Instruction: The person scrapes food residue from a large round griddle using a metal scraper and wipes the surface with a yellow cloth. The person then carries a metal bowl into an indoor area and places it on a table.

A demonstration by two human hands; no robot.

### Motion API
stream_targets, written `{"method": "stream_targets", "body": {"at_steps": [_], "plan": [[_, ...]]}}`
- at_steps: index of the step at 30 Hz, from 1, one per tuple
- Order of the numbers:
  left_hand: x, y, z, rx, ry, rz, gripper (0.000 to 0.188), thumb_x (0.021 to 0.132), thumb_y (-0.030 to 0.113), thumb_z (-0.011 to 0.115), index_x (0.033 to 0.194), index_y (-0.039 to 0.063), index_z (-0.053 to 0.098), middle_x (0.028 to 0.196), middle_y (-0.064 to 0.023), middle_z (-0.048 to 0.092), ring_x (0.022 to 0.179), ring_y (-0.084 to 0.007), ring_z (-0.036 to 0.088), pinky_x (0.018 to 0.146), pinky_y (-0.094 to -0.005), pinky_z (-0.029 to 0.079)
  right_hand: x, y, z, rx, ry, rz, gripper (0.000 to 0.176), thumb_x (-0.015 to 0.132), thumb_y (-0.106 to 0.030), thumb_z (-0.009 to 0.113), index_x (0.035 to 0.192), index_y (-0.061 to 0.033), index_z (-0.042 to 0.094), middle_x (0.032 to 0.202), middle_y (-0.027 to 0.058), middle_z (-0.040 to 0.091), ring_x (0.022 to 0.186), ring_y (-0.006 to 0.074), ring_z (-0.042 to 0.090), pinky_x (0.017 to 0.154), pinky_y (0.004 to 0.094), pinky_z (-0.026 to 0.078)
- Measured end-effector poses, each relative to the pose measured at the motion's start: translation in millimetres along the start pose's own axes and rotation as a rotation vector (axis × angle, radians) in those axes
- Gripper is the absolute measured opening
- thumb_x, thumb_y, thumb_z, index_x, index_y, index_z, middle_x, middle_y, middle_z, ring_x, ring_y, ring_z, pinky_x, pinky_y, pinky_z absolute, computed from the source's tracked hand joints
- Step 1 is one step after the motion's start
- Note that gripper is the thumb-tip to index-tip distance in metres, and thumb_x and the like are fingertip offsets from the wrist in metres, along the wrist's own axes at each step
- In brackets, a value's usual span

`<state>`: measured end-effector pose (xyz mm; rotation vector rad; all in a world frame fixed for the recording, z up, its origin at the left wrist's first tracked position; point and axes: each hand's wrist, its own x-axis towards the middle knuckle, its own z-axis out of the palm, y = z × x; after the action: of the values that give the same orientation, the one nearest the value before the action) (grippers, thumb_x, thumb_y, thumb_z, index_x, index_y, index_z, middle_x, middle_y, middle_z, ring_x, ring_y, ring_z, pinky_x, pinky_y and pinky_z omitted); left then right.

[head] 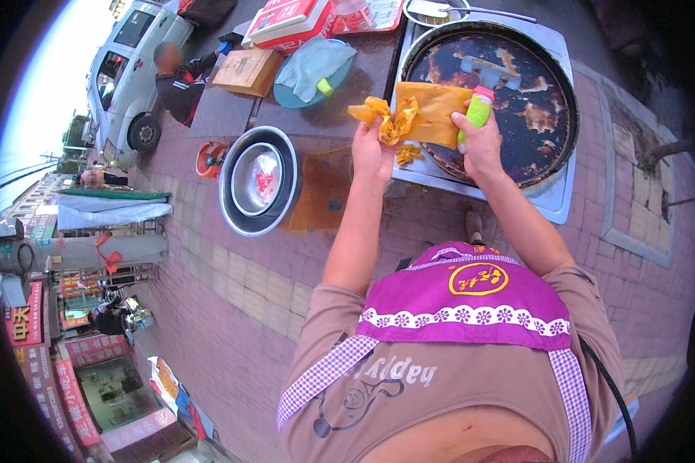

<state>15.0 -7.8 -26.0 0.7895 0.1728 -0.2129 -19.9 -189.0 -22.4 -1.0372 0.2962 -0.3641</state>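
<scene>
My left hand [375, 147] pinches a crumpled bunch of yellow-orange film-like sheet [389, 124]. My right hand [479, 144] grips a lime-green cylinder with a pink end [477, 113], possibly a wrapped handle. A flat, translucent orange piece [437, 113] spans the gap between my hands; its material and how it joins the cylinder are unclear. Both hands are over the near left side of a large round griddle [536, 153], black with rusty, flaking patches and a metal bracket [489, 72] on it. Another crumpled yellow scrap [409, 154] lies on the metal stand's edge [559, 199].
Left of my hands, nested metal bowls [258, 180] stand beside an orange bucket [210, 159]. Cloth [315, 61] covers part of a teal tray [294, 99], near a wooden box [247, 72] and red-white box [289, 23]. A person [179, 87] is beyond, near a van [133, 81].
</scene>
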Motion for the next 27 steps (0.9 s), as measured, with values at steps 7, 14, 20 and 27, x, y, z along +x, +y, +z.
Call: {"method": "stream_targets", "body": {"at_steps": [7, 14, 20, 27], "plan": [[24, -1, -27, -0.138, -0.006, -0.019, 0.024, 0.098, 0.01, 0.042, 0.122, 0.008, 0.042, 0.118, -0.0158, 0.055, 0.102, -0.0341, 0.06, 0.086, -0.0484, 0.054, 17, 1, -15, -0.014, 0.055, -0.028, 0.037, 0.078, 0.002, 0.069, 0.11, -0.007, 0.051, 0.1, 0.0021, 0.054, 0.091, 0.0141, 0.055, 0.082, 0.0281, 0.045], [53, -30, -80, -0.003, 0.028, -0.026, 0.03, 0.09, 0.0, 0.054, 0.119, 0.007, 0.048, 0.115, -0.0129, 0.058, 0.101, -0.0313, 0.06, 0.089, -0.0469, 0.051, 30, 3, -40, -0.087, 0.123, -0.021, 0.042, 0.077, 0.002, 0.07, 0.114, -0.0068, 0.05, 0.1, 0.0021, 0.054, 0.09, 0.0142, 0.056, 0.079, 0.0284, 0.046], [86, -85, -144, 0.586, 0.414, 0.02, 0.029, 0.08, 0.004, 0.071, 0.105, 0.005, 0.056, 0.105, -0.0104, 0.06, 0.098, -0.0217, 0.06, 0.08, -0.0376, 0.051, 32, 2, -63, -0.131, 0.132, -0.028, 0.041, 0.077, 0.001, 0.07, 0.112, -0.0073, 0.05, 0.101, 0.0016, 0.054, 0.09, 0.0137, 0.055, 0.08, 0.0277, 0.044], [94, -112, -144, 1.702, 0.303, 0.159, 0.05, 0.075, 0.016, 0.072, 0.118, -0.001, 0.053, 0.121, -0.024, 0.052, 0.118, -0.0348, 0.046, 0.103, -0.0469, 0.033, 26, -5, -73, -0.188, 0.152, -0.04, 0.038, 0.079, 0.001, 0.069, 0.112, -0.0081, 0.052, 0.101, 0.0009, 0.054, 0.093, 0.0138, 0.056, 0.083, 0.0274, 0.044]]}}
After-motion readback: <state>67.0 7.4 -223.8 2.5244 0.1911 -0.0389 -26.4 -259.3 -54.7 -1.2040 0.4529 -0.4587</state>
